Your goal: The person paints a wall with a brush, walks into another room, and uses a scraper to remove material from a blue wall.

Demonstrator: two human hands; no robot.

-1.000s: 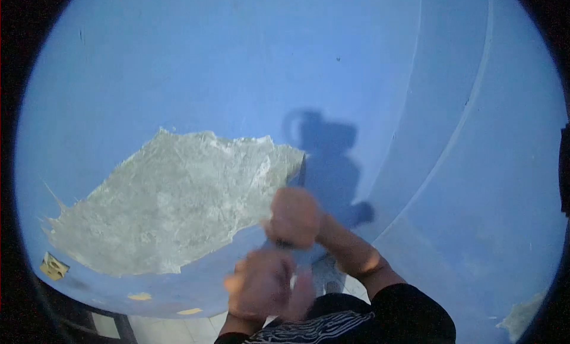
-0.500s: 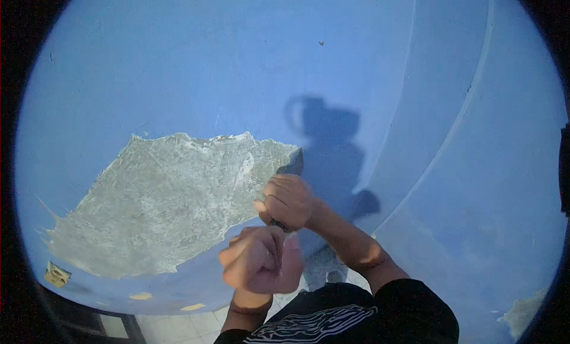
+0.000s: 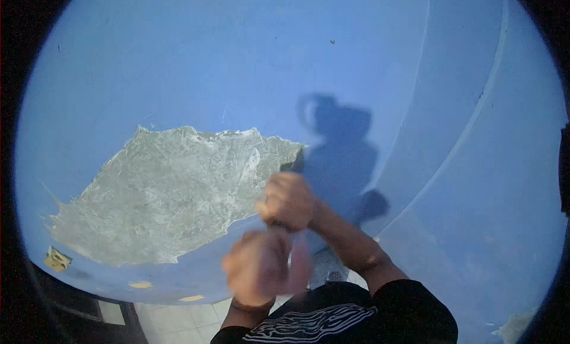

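My right hand [image 3: 288, 198] is closed in a fist close to the lower right edge of a bare grey patch [image 3: 172, 195] on the blue wall. A short dark piece [image 3: 278, 227] shows just under this fist; its kind is hidden by the fingers. Below and slightly left, my left hand [image 3: 267, 267] is smeared by motion. Its fingers look curled in, near the dark piece, and whatever they may hold cannot be made out.
Blue painted wall [image 3: 196, 59] surrounds the patch, with my shadow [image 3: 341, 142] on it. A small yellowish wall fitting [image 3: 57, 259] sits low on the left. Pale floor tiles [image 3: 178, 320] and a dark frame [image 3: 77, 311] lie below. Another grey spot [image 3: 515, 327] shows at lower right.
The view has shifted a little, so the wall marks sit slightly farther right. My left hand has blurred and moved slightly down and right in the picture; my right hand remains a fist.
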